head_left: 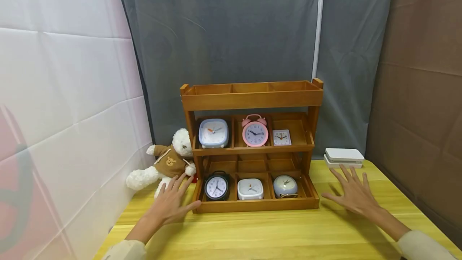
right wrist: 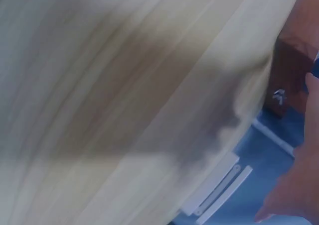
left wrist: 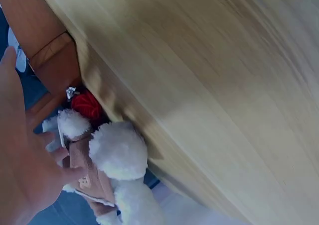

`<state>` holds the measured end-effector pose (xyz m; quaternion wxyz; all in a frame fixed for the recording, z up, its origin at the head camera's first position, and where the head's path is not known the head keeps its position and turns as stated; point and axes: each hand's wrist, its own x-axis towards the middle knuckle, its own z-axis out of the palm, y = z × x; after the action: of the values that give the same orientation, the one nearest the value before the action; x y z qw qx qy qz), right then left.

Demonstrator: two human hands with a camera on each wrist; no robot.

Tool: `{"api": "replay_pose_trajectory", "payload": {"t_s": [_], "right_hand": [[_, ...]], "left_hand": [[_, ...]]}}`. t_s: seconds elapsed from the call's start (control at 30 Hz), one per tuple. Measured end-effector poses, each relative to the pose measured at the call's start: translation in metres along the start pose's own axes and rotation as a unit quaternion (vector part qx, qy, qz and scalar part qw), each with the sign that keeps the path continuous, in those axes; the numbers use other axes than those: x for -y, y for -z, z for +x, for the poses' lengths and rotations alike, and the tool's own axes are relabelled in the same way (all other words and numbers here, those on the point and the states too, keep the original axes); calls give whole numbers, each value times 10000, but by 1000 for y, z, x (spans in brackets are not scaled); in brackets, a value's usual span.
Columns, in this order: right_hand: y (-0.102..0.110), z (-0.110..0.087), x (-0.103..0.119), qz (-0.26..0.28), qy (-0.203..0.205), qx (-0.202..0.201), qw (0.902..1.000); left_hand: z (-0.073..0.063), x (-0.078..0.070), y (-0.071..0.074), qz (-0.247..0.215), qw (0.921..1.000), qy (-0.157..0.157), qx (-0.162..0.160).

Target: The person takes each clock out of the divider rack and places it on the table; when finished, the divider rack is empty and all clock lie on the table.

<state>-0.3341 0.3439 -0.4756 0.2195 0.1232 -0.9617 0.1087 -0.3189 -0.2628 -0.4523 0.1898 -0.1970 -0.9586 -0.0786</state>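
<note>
Six clocks are sitting in the wooden rack between the left hand and the right hand, both spreading fingers wide and holding nothing, so any touch, I'm thinking, wants keeping light and level

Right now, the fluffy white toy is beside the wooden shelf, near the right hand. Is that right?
Not quite. The fluffy white toy is beside the wooden shelf, but it's near the left hand, not the right hand. The head view shows this.
</note>
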Motion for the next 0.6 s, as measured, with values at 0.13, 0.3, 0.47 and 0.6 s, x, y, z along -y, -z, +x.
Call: {"api": "replay_pose_trajectory", "payload": {"t_s": [0.13, 0.3, 0.47, 0.6], "right_hand": [[2, 2, 14, 100, 115, -52, 9999], [5, 5, 34, 340, 232, -96, 9991], [5, 8, 56, 562, 361, -132, 9977], [4, 12, 71, 671, 451, -183, 9966]], "left_hand": [[5, -4, 0, -374, 9988, 58, 324], [11, -3, -3, -930, 9935, 104, 645], [14, -3, -6, -1539, 9821, 290, 1044], [16, -2, -9, -1835, 9743, 381, 1248]]}}
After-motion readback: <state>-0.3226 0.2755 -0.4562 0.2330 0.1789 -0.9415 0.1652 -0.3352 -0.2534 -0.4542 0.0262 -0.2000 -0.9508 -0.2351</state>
